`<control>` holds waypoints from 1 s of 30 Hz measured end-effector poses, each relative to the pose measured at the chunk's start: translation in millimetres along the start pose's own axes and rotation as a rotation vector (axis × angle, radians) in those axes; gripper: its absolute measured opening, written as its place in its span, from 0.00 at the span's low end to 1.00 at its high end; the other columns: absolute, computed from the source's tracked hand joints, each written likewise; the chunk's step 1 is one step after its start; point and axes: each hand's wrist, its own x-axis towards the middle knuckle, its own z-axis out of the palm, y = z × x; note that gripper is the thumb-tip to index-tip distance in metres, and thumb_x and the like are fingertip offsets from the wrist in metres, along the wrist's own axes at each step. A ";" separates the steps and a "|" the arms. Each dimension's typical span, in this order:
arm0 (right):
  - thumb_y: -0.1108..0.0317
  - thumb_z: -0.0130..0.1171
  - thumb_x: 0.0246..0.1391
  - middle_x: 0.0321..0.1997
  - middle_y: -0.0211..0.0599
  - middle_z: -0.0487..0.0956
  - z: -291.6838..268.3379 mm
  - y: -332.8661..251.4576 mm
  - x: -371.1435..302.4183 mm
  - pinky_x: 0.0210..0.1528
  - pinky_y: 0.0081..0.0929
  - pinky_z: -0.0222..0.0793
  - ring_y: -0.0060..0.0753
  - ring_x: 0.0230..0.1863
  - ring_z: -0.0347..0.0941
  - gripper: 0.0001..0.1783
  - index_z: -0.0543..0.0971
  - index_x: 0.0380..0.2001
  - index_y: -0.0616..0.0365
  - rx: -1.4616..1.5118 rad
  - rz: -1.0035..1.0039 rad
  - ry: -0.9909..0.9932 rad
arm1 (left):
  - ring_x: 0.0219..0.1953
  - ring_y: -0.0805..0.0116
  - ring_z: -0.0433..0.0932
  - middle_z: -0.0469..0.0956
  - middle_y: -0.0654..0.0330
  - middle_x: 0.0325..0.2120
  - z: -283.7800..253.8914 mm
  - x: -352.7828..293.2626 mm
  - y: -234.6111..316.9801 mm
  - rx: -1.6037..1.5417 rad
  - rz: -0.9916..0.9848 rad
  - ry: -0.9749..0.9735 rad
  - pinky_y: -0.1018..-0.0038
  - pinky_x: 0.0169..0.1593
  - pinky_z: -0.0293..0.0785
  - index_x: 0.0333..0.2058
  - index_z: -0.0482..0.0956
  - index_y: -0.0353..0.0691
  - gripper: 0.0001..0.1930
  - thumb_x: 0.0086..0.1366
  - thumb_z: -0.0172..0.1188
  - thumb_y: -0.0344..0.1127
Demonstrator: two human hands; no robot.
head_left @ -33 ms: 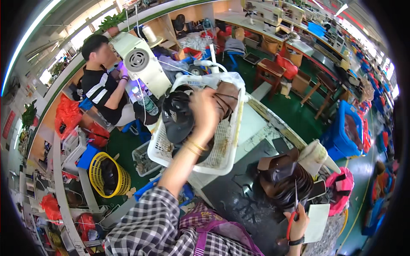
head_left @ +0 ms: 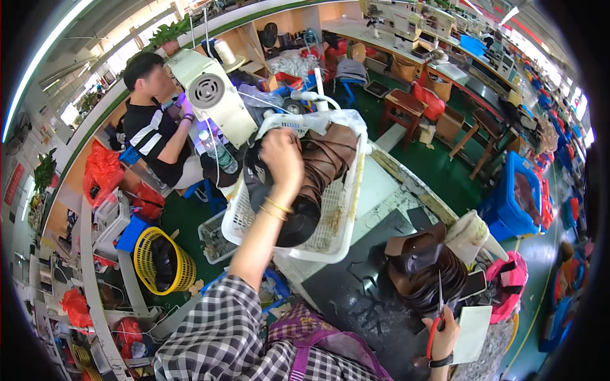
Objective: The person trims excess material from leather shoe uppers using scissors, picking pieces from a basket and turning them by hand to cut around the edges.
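My left hand is over a white plastic basket, on the dark leather-like pieces at its left side. Its fingers are curled downward, and what they grip is hidden beneath them. Beside it in the basket lie glossy black pieces and a layered stack of brown pieces. At the lower right, my right hand holds red-handled scissors, blades pointing up and away from me. Just beyond the blades sits a pile of dark brown pieces on a black work mat.
A notepad and a phone lie near my right hand. A white sewing machine stands behind the basket, with another person at it. A yellow basket is at left, a blue bin at right.
My left hand has moved left from the brown stack onto the black pieces, uncovering more of the brown ones. The right hand with the scissors has stayed in place.
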 end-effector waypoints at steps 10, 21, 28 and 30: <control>0.67 0.73 0.36 0.22 0.41 0.71 29.5 -83.4 33.9 0.30 0.25 0.66 0.32 0.23 0.66 0.29 0.73 0.43 0.63 0.176 -0.080 0.060 | 0.40 0.53 0.74 0.74 0.55 0.38 -92.6 37.8 -68.2 -0.037 0.220 -0.118 0.63 0.40 0.73 0.39 0.71 0.39 0.12 0.55 0.55 0.24; 0.86 0.54 0.35 0.28 0.42 0.68 79.5 -158.2 34.4 0.33 0.33 0.65 0.46 0.29 0.68 0.27 0.70 0.44 0.58 0.419 -0.495 0.220 | 0.44 0.54 0.74 0.72 0.53 0.44 -200.1 -97.1 81.8 -0.446 0.446 -0.464 0.69 0.44 0.74 0.46 0.72 0.34 0.23 0.48 0.55 0.19; 0.78 0.63 0.43 0.25 0.41 0.72 18.3 -152.8 -32.0 0.30 0.26 0.66 0.42 0.25 0.70 0.23 0.69 0.44 0.59 0.424 -0.323 -0.283 | 0.47 0.54 0.75 0.76 0.53 0.44 -224.2 -154.0 58.5 -0.897 0.216 -1.040 0.67 0.51 0.72 0.46 0.73 0.36 0.22 0.49 0.59 0.19; 0.74 0.67 0.43 0.23 0.27 0.69 2.4 -140.8 -32.0 0.30 0.18 0.61 0.20 0.26 0.66 0.23 0.69 0.43 0.58 0.666 -0.163 -0.577 | 0.39 0.68 0.79 0.80 0.57 0.37 -236.8 -138.3 46.9 -1.051 0.040 -1.576 0.76 0.43 0.73 0.45 0.76 0.34 0.18 0.54 0.62 0.24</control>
